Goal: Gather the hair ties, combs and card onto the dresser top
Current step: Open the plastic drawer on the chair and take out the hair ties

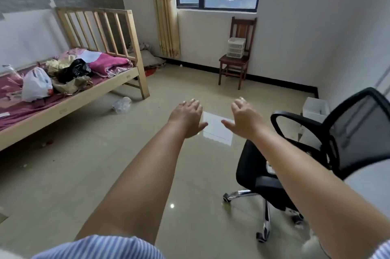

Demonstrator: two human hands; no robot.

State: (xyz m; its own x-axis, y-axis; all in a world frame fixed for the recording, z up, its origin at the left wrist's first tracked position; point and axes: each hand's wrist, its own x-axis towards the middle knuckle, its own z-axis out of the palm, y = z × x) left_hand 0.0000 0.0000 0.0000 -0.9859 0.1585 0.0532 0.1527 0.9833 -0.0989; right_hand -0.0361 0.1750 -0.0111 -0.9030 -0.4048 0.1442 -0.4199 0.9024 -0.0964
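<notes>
**Empty hands, nothing gathered yet**

From my head camera, both arms reach out in front of me over the tiled floor (147, 174). My left hand (186, 118) is released, fingers spread, palm down, grasping nothing. My right hand (245, 118) is the same: loose, splayed and empty. The two hover near each other, not touching, above a bright patch of window light on the tiles.

I judge that I am at the very start: finding the things, not picking them up. None of the hair ties, combs or card shows anywhere I can make out, and I see no dresser in this view either. So I cannot say where they lie or how they look.

What I do see: a wooden bed (88, 98) to my left, piled with bags and folded bedding; a black office chair (316, 153) just beside my right arm; a wooden chair (236, 62) under the window, carrying a small clear drawer unit (236, 47).

The next move calls for turning my head and searching, perhaps among the clutter on the bed, before any grasp.
</notes>
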